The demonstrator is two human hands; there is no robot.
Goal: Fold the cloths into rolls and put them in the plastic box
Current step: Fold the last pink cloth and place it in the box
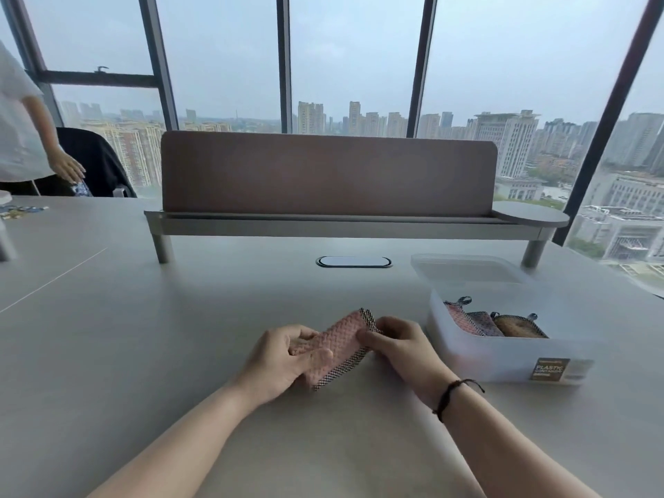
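Both hands held one pink cloth [339, 348] just above the table [179, 318]. Left hand [284, 361] gripped the cloth's near end, thumb lying on top of the pink face and fingers curled underneath. Right hand [400, 345] pinched the far end, thumb on the pink side, fingers wrapped behind the dark mesh edge. Cloth ran diagonally between the two grips, far end raised and bent over; whether a roll had begun could not be told.

Right of the right-hand grip, close by but not touching it, stood the plastic box [503, 357], translucent, open-topped, a brown label on its near wall. Three rolled cloths [496, 323] lay side by side inside it, against the near wall, small loops showing at their far ends. A dark cord bracelet [449, 397] sat on the right wrist.

Beyond the grip, a low desk shelf [328, 224] with a brown back panel spanned the table, and an oval cable port [354, 262] sat in the tabletop before it. Far left of the grip, a second person [21, 138] in a white top stood by a dark chair [97, 163].
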